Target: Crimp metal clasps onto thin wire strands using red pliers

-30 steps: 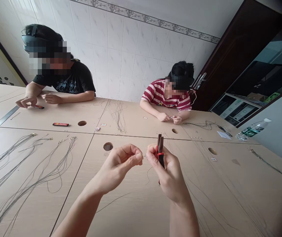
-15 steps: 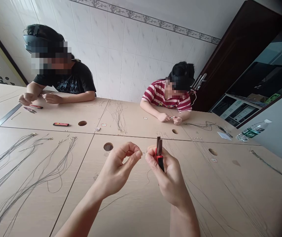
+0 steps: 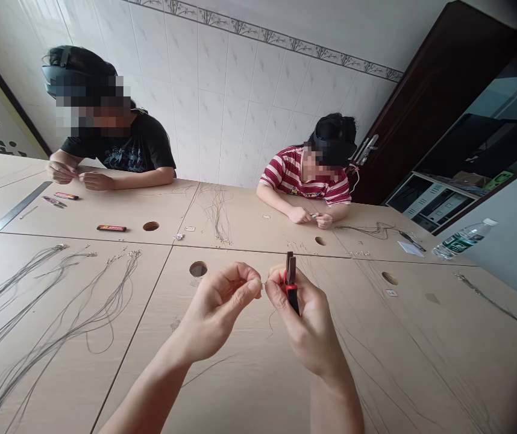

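Note:
My left hand (image 3: 225, 310) is raised over the table with thumb and forefinger pinched on something too small to make out. Close by on its right, my right hand (image 3: 306, 313) holds pliers (image 3: 291, 286) with black and red handles, jaws pointing up. Its thumb and forefinger also pinch near a tiny bit between the hands. A thin dark cord (image 3: 271, 322) hangs below the fingertips. The two hands' fingertips almost meet.
Bundles of dark cords (image 3: 73, 319) lie on the table (image 3: 204, 398) at left, more (image 3: 216, 211) farther back. Two people (image 3: 136, 141) (image 3: 303, 175) sit opposite. A bottle (image 3: 464, 238) lies tilted in view at right; a ruler (image 3: 21, 205) is at far left.
My left fingertips have moved slightly right, closer to my right fingertips. The black-shirted person's raised hand has come down and nearer to their other hand.

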The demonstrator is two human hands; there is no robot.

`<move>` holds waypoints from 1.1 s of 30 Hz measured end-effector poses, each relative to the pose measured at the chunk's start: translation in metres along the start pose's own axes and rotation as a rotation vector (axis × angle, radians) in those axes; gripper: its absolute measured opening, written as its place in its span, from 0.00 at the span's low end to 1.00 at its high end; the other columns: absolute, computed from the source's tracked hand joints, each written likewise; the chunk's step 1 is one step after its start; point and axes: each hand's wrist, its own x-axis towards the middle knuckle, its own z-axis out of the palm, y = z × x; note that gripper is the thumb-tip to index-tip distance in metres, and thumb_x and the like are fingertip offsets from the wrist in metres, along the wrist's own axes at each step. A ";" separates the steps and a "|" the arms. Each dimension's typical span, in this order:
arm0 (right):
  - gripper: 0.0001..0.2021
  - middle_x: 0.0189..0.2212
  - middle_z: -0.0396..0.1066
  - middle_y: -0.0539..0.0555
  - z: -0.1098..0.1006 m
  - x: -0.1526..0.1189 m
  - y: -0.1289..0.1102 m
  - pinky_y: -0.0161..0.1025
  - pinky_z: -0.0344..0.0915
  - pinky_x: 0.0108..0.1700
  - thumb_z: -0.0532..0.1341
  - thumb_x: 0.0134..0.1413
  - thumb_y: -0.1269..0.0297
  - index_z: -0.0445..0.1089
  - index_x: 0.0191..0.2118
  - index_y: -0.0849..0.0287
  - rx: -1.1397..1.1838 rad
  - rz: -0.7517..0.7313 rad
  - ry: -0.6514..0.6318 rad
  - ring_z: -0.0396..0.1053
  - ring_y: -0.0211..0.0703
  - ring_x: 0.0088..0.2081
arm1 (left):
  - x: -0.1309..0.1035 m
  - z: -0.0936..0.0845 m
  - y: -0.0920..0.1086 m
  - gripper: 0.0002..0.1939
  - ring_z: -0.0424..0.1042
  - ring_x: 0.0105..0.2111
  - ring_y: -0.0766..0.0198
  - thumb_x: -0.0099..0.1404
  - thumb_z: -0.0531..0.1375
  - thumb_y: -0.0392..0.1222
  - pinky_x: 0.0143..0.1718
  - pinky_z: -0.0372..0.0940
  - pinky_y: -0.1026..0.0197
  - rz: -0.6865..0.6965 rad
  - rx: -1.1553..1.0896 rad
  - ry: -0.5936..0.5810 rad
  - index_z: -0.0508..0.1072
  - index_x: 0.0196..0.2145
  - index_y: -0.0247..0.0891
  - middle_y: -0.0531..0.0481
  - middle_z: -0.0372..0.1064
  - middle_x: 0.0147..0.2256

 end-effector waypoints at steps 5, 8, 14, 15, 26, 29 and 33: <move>0.07 0.32 0.63 0.48 -0.004 -0.002 0.000 0.34 0.59 0.35 0.57 0.65 0.58 0.65 0.36 0.55 -0.012 -0.008 0.025 0.59 0.35 0.32 | 0.002 -0.001 -0.001 0.12 0.61 0.33 0.66 0.68 0.58 0.47 0.35 0.60 0.63 -0.008 -0.006 0.003 0.69 0.33 0.36 0.51 0.64 0.31; 0.05 0.36 0.65 0.49 -0.007 -0.003 0.001 0.34 0.61 0.36 0.58 0.64 0.59 0.67 0.39 0.53 -0.056 -0.030 0.070 0.62 0.36 0.34 | 0.002 -0.002 -0.003 0.12 0.59 0.31 0.66 0.69 0.58 0.48 0.32 0.58 0.64 -0.027 0.028 0.017 0.69 0.33 0.36 0.51 0.64 0.30; 0.02 0.39 0.66 0.50 -0.005 -0.002 0.004 0.35 0.64 0.44 0.59 0.64 0.65 0.67 0.42 0.52 -0.108 -0.161 0.089 0.66 0.38 0.41 | 0.002 -0.003 -0.005 0.13 0.60 0.31 0.66 0.69 0.58 0.49 0.32 0.59 0.64 -0.024 0.036 0.019 0.69 0.33 0.36 0.51 0.64 0.30; 0.03 0.40 0.66 0.50 -0.004 -0.002 0.004 0.35 0.64 0.44 0.59 0.63 0.66 0.67 0.42 0.52 -0.116 -0.181 0.088 0.66 0.38 0.41 | 0.002 -0.003 -0.005 0.13 0.61 0.32 0.66 0.69 0.58 0.49 0.33 0.59 0.63 -0.022 0.032 0.016 0.69 0.33 0.36 0.51 0.64 0.30; 0.04 0.36 0.64 0.48 -0.002 -0.001 0.005 0.32 0.63 0.38 0.59 0.63 0.70 0.64 0.38 0.54 -0.234 -0.286 0.124 0.64 0.35 0.36 | 0.003 -0.001 -0.008 0.13 0.64 0.33 0.64 0.69 0.58 0.48 0.35 0.60 0.61 -0.003 0.019 -0.001 0.69 0.33 0.35 0.50 0.64 0.30; 0.04 0.35 0.63 0.48 -0.002 -0.001 0.005 0.32 0.62 0.38 0.58 0.63 0.70 0.63 0.36 0.54 -0.244 -0.288 0.119 0.63 0.34 0.35 | 0.003 -0.002 -0.009 0.13 0.65 0.34 0.63 0.69 0.58 0.48 0.35 0.60 0.60 0.002 0.017 -0.007 0.69 0.33 0.35 0.49 0.65 0.31; 0.04 0.34 0.63 0.48 -0.001 0.000 0.006 0.32 0.61 0.39 0.57 0.64 0.69 0.63 0.36 0.54 -0.208 -0.258 0.103 0.62 0.35 0.35 | 0.003 -0.001 -0.012 0.12 0.64 0.34 0.64 0.71 0.57 0.47 0.37 0.60 0.60 0.074 0.059 -0.005 0.69 0.34 0.36 0.49 0.66 0.32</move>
